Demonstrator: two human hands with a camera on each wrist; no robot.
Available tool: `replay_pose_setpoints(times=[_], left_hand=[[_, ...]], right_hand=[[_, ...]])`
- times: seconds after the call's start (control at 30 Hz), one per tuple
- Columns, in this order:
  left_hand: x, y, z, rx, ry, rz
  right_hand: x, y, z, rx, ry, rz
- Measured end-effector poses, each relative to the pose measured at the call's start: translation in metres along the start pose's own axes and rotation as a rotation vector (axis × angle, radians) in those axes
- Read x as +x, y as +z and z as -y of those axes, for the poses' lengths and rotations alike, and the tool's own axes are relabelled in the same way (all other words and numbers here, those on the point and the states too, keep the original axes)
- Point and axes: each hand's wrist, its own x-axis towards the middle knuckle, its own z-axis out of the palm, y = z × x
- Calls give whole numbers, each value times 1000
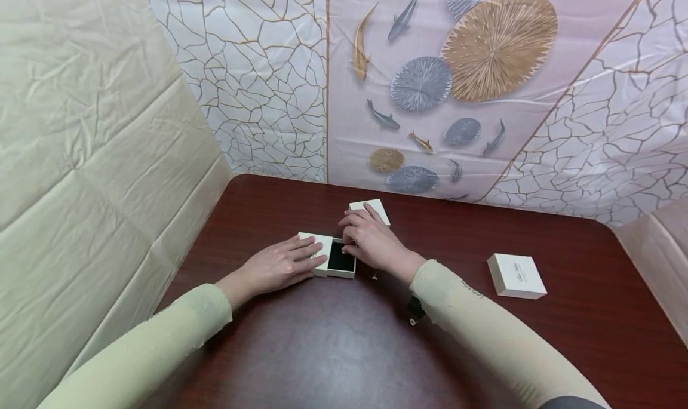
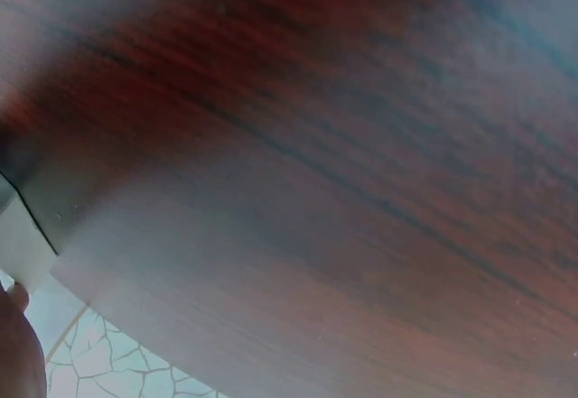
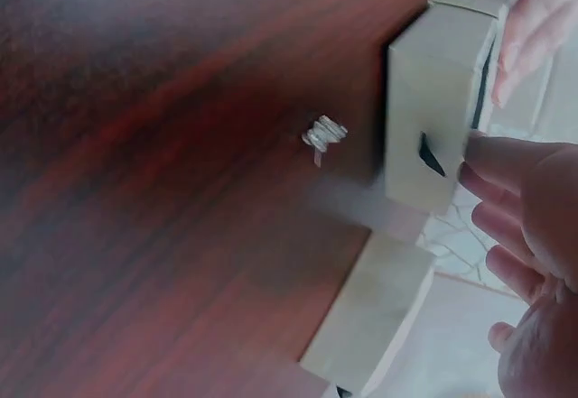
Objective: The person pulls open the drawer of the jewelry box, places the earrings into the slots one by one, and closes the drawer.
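A small white box (image 1: pixel 315 255) lies flat on the desk (image 1: pixel 344 349), ahead of the person, its cover slid partway off a black-lined tray (image 1: pixel 341 258). The long axis of cover and tray together runs left to right across the desk, the bared tray end pointing right. The left hand (image 1: pixel 279 264) rests over the cover, its fingers fairly straight and slightly spread. The right hand (image 1: pixel 374 237) is at the tray's exposed end, fingers bent and a little apart, with the thumb at the rim; whether it pinches the wall cannot be told. The right wrist view shows a black tab (image 3: pixel 430 154) on the tray's wall and a small silvery trinket (image 3: pixel 323 134) on the desk near it. A second white box (image 1: pixel 380 209) sits partly behind the right hand; a lettered white box (image 1: pixel 517 276) lies well apart to the right.
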Motion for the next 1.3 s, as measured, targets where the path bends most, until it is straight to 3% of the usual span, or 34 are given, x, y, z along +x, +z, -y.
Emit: replay_pose_setpoints(times=[0.23,0.57,0.9,1.3], left_hand=[[1,0,0,-5,4,-1],[0,-2,1,2,14,-21],[-1,-2,1,2,4,-11],[1,0,-1,-3,10,-9]], right_hand=[[-18,-17,-9,12,-26,-59],[-53,-28,-11,-3,-29,-13],[-75,-15,-3,18,-56,9],[-80,2,0,3,-110,-5]])
